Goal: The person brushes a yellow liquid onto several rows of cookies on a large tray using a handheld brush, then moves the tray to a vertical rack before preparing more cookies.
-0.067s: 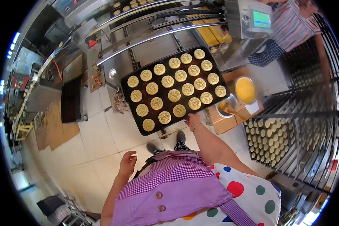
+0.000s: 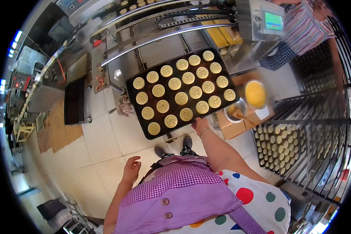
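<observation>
A dark baking tray (image 2: 164, 89) sits slantwise at the near end of the machine, bearing rows of round, pale mooncakes (image 2: 181, 98) with stamped tops. At the tray's near edge, right of its middle, my right hand (image 2: 200, 125) has its fingers closed at the rim; part of the grip is hidden by the hand itself. My left hand (image 2: 132, 170) hangs in the air above the floor, left of my apron and apart from the tray. Its fingers are loosely bent, slightly apart, with nothing in them.
Right of the tray, a bowl of yellow liquid (image 2: 255, 94) and a metal bowl with a brush (image 2: 236, 111) stand on cardboard. A rack (image 2: 312, 121) holds trays of mooncakes. A co-worker in a striped top (image 2: 306, 29) stands beyond the control screen (image 2: 273, 21). An empty dark tray (image 2: 75, 102) lies left.
</observation>
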Demonstrator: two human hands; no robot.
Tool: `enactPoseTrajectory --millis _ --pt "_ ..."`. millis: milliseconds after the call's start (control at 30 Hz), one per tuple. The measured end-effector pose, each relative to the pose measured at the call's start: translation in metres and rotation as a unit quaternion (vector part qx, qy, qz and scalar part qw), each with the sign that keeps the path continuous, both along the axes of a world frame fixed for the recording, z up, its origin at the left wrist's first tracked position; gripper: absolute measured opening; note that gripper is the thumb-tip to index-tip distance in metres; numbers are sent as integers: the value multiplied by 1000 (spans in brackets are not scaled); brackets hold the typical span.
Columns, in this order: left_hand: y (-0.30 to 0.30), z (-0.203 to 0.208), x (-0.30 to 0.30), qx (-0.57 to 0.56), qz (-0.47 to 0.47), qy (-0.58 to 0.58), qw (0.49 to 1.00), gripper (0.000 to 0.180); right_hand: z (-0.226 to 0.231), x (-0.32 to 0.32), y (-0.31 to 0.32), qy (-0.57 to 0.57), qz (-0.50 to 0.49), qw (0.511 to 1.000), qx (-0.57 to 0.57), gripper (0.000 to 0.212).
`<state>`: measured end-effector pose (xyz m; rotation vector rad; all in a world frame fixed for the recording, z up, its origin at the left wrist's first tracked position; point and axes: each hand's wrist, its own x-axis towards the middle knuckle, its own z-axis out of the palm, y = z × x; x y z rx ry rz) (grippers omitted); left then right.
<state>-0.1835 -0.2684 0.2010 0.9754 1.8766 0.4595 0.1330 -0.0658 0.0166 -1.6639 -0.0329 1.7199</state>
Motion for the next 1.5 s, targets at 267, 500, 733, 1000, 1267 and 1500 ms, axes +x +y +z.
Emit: enactPoseTrajectory --millis 267,500,733,1000,1267,1500 --pt "-4 -22 4 32 11 4 999 25 0 12 -22 -35 21 999 -12 20" --pt "46 -54 30 56 -69 -41 995 24 31 64 -51 21 201 979 -13 28" --pt "99 -58 98 26 -125 -89 988 24 15 161 -70 -204 116 970 57 26" --pt "118 -91 211 -236 42 -277 930 32 -36 349 -50 -644 162 746 42 44" --pt "126 -139 275 -140 492 -392 764 26 -20 362 -14 -218 42 973 -65 42" --pt "135 -175 292 -17 590 -344 730 21 -2 364 28 -315 114 916 223 22"
